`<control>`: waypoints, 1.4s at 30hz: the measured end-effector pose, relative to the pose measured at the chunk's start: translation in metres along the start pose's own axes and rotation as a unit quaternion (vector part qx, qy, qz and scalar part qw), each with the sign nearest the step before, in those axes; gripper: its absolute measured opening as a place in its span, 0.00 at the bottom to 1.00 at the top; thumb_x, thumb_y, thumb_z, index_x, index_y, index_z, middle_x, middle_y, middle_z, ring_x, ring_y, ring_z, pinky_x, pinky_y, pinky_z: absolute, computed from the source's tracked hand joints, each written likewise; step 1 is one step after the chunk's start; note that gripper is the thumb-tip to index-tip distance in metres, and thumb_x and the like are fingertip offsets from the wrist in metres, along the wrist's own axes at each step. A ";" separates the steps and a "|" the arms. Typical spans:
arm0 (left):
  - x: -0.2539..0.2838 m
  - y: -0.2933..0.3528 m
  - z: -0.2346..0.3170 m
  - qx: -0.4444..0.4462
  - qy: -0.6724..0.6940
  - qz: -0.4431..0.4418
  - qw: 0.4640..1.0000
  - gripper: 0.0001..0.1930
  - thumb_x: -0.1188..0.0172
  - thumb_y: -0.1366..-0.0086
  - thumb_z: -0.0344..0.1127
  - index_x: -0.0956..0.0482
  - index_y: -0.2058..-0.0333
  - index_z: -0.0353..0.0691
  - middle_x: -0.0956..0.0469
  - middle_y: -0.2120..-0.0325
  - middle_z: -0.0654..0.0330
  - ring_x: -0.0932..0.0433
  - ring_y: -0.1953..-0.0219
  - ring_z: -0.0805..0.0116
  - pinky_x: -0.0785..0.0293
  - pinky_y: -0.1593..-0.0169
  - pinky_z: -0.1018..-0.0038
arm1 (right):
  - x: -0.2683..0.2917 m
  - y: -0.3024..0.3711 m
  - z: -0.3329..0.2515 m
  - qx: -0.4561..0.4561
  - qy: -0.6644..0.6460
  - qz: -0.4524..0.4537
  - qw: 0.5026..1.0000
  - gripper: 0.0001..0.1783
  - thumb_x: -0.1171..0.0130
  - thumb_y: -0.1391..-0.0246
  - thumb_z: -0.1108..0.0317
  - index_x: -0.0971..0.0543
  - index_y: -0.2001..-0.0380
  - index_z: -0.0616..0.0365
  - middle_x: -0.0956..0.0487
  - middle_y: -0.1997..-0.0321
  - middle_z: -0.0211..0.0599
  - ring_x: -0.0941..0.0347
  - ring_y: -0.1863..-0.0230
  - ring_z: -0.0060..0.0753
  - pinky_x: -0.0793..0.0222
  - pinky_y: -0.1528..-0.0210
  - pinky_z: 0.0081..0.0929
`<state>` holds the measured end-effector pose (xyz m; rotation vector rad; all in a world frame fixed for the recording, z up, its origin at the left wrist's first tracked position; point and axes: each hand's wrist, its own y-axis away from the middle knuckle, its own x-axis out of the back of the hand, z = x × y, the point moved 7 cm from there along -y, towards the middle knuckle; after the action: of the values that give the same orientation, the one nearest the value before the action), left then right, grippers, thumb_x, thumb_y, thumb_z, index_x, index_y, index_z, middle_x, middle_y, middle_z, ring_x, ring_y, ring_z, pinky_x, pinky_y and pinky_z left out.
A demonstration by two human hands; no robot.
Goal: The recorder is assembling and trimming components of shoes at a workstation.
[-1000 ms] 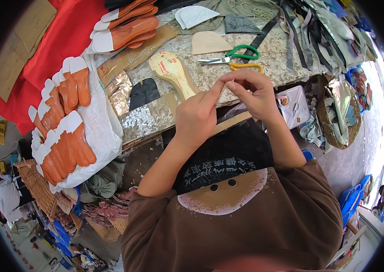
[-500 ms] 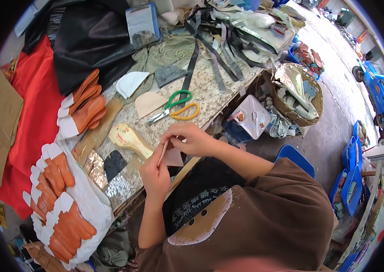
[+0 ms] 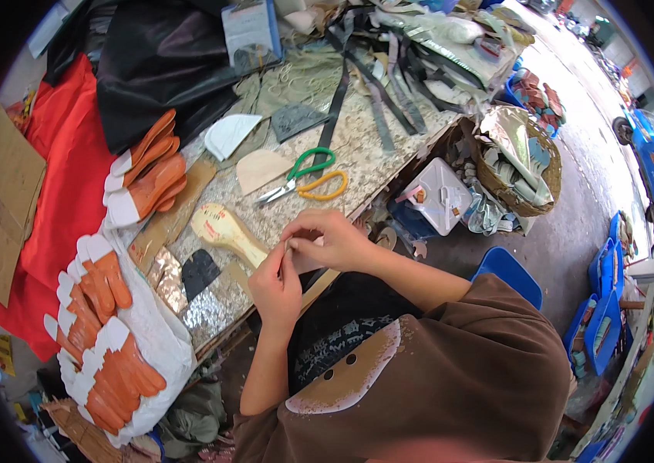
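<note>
Close together over the table's near edge, my left hand (image 3: pixel 278 287) and my right hand (image 3: pixel 328 241) pinch a small, thin, pale pinkish-beige piece (image 3: pixel 308 260) between their fingertips. Fingers hide most of it, so its full shape and material cannot be made out. Just left of my hands lies a cream shoe last (image 3: pixel 223 230), its narrow end running up to my left fingers. Scissors (image 3: pixel 290 186) with one green and one yellow handle rest beyond my hands. Curved flat pieces lie near them: beige (image 3: pixel 262 170), white (image 3: pixel 230 134) and dark grey (image 3: pixel 296 120). A black piece (image 3: pixel 200 273) sits left of my left hand.
Stacked orange pieces with white edges (image 3: pixel 123 378) lie on a white sack at the left. Dark strips (image 3: pixel 373 85) and scraps cover the table's far end. Right of the table stand a white-lidded container (image 3: pixel 436 197), a basket of scraps (image 3: pixel 547 204) and a blue stool (image 3: pixel 508 275).
The view has shifted slightly, so the scene sits a bit further right. My fingers have drawn closer around the small piece, and less of its edge shows.
</note>
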<state>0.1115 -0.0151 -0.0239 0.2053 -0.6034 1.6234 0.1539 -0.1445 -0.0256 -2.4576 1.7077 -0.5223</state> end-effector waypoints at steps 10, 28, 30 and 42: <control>-0.002 -0.002 -0.022 0.125 0.187 0.032 0.974 0.13 0.46 0.35 0.28 0.23 0.53 0.29 0.18 0.67 0.52 0.21 0.66 0.74 0.26 0.62 0.78 | 0.007 0.003 0.017 -0.078 -0.093 0.046 0.992 0.11 0.40 0.47 0.77 0.26 0.59 0.64 0.23 0.63 0.34 0.24 0.62 0.22 0.27 0.57 0.20; -0.004 0.005 0.018 -0.194 -0.185 0.087 0.960 0.22 0.44 0.45 0.19 0.25 0.50 0.32 0.20 0.66 0.46 0.19 0.71 0.53 0.25 0.68 0.67 | 0.001 0.006 0.012 -0.134 -0.077 -0.029 0.988 0.07 0.42 0.45 0.76 0.21 0.64 0.70 0.23 0.65 0.35 0.24 0.64 0.22 0.26 0.61 0.19; -0.006 0.006 0.020 -0.201 -0.214 0.082 0.952 0.22 0.44 0.46 0.19 0.25 0.49 0.31 0.20 0.65 0.47 0.19 0.70 0.55 0.24 0.67 0.67 | -0.001 0.007 0.016 -0.145 -0.106 -0.028 0.983 0.07 0.43 0.44 0.76 0.22 0.64 0.71 0.23 0.65 0.35 0.24 0.64 0.22 0.26 0.60 0.19; -0.004 0.008 0.023 -0.193 -0.194 0.063 0.960 0.23 0.43 0.48 0.19 0.27 0.51 0.27 0.20 0.64 0.45 0.18 0.69 0.55 0.22 0.68 0.68 | -0.003 0.006 0.011 -0.143 -0.149 -0.022 0.978 0.07 0.43 0.44 0.75 0.22 0.66 0.70 0.22 0.69 0.33 0.23 0.68 0.21 0.25 0.63 0.19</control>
<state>0.0998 -0.0303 -0.0087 0.2000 -1.2434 1.5601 0.1509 -0.1454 -0.0379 -2.5999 1.7054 0.0974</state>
